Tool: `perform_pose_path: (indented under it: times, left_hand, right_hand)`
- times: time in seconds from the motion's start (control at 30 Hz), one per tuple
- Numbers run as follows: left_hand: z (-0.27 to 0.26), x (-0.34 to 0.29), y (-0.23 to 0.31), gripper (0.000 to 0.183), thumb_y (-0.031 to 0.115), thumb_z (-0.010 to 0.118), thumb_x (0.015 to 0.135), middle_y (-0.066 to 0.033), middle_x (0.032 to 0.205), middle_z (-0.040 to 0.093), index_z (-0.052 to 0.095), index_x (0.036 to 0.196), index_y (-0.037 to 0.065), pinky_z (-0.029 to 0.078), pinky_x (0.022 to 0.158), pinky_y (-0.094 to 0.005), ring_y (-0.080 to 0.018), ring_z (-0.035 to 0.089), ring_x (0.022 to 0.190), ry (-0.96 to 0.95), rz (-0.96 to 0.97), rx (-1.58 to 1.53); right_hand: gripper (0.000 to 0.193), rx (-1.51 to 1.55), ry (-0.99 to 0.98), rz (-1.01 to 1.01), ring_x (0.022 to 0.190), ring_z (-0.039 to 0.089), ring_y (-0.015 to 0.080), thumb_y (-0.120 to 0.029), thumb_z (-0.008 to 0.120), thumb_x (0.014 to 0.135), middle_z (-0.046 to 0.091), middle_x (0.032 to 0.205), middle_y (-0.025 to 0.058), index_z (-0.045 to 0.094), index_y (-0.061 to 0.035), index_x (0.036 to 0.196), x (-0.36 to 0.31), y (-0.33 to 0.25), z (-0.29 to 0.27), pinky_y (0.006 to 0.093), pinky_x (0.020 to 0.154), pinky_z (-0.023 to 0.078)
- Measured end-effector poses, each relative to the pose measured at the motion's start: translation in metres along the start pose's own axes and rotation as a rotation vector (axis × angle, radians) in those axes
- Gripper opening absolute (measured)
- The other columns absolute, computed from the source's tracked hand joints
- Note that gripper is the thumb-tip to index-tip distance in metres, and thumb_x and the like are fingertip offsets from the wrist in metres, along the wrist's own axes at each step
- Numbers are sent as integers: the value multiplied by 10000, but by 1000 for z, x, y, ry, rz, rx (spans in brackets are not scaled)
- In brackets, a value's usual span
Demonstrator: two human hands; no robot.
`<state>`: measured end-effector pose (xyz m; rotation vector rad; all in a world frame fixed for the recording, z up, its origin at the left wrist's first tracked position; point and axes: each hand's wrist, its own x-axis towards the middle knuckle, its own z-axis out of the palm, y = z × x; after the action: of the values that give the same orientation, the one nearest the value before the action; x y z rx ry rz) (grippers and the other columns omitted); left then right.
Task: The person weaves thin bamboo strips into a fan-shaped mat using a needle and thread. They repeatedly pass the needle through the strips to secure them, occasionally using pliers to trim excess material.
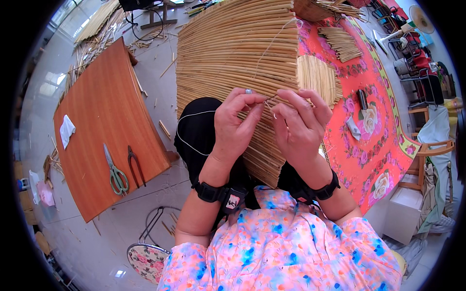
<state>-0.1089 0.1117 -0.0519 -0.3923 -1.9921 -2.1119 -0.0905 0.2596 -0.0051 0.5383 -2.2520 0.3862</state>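
Observation:
A stiff mat of straw-coloured reed stalks point(233, 53), laid side by side, leans over my lap and spreads away from me. Just above its surface my left hand point(237, 121) is closed, thumb and forefinger pinching near the end of a thin, dark, needle-like piece point(272, 97). My right hand point(302, 119) faces it with fingers curled in a pinch at the other end. White thread point(194, 114) loops from beside my left hand over my dark-clad knee. Another length of pale thread point(272, 43) lies across the mat. The exact fingertip contact is too small to make out.
On the left, a brown wooden board point(107, 131) bears green-handled scissors point(116, 175), dark pincers point(136, 165) and a white cloth point(67, 131). At right, a red floral cloth point(359, 145) holds cut reed pieces point(340, 43) and a dark cylinder point(362, 99). A round stool point(148, 262) stands lower left.

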Motion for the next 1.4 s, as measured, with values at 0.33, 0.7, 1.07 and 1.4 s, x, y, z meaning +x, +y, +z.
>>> perform_pose_path:
  times: [0.33, 0.7, 1.07, 1.4]
  left_hand:
    - [-1, -1, -1, 148, 62, 601, 947, -76, 1017, 633, 645, 1074, 2, 470, 718, -250, -138, 590, 851, 207, -16, -95]
    - [-5, 17, 51, 145, 87, 642, 922, -135, 832, 670, 646, 1035, -3, 501, 645, -308, -199, 657, 710, -110, 137, 611]
    - [-25, 16, 94, 63, 75, 657, 883, -141, 727, 654, 629, 923, 35, 500, 588, -367, -293, 657, 657, -283, 51, 963]
    - [-30, 6, 120, 34, 47, 627, 895, -152, 676, 638, 630, 921, 24, 499, 559, -346, -296, 662, 605, -202, -154, 969]
  right_hand:
    - [191, 429, 100, -368, 964, 594, 234, -137, 697, 749, 680, 1107, 67, 633, -127, 928, -25, 12, -43, 411, 824, 423]
    - [421, 528, -216, 474, 973, 622, 372, -125, 698, 837, 634, 1075, 207, 573, 34, 1207, -32, 10, -3, 412, 859, 505]
    - [363, 610, -32, 471, 768, 611, 338, -108, 703, 810, 598, 847, 160, 600, 46, 1122, -22, -27, 5, 404, 674, 514]
    - [307, 648, -59, 444, 672, 609, 311, -128, 713, 810, 567, 735, 133, 617, 36, 1052, -4, -40, 0, 392, 591, 499]
